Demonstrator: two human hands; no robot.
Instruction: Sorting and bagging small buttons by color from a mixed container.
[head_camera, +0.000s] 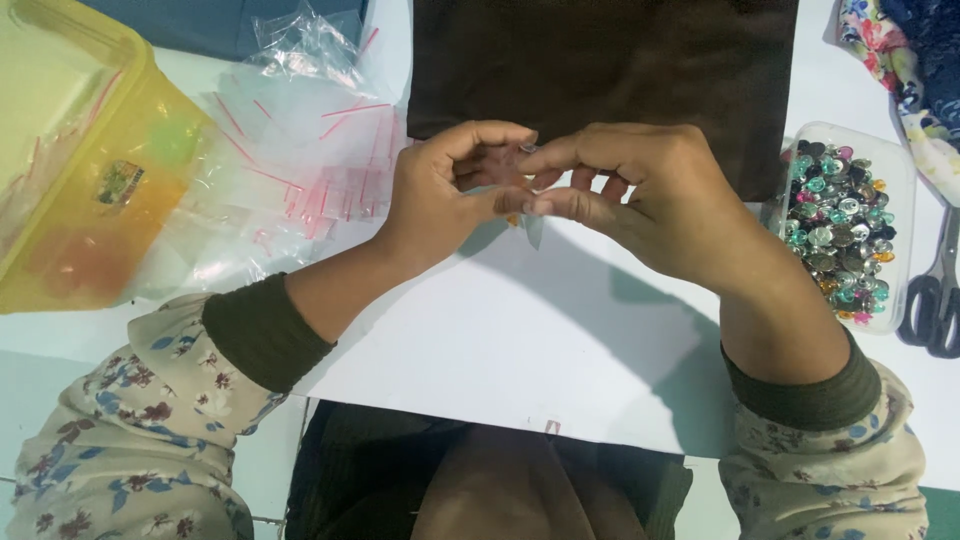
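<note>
My left hand (440, 195) and my right hand (640, 195) meet above a white sheet (520, 340), fingertips pinched together on a small clear plastic bag (533, 230) that hangs between them. Something small and orange shows at the bag's left edge, mostly hidden by my fingers. Both arms wear floral sleeves with dark cuffs.
A pile of small clear zip bags with red strips (300, 150) lies at the left, beside a yellow plastic box (90, 170). A clear tray of coloured gems (843, 225) sits at the right, scissors (938, 295) beyond it. A dark brown cloth (600, 60) lies at the back.
</note>
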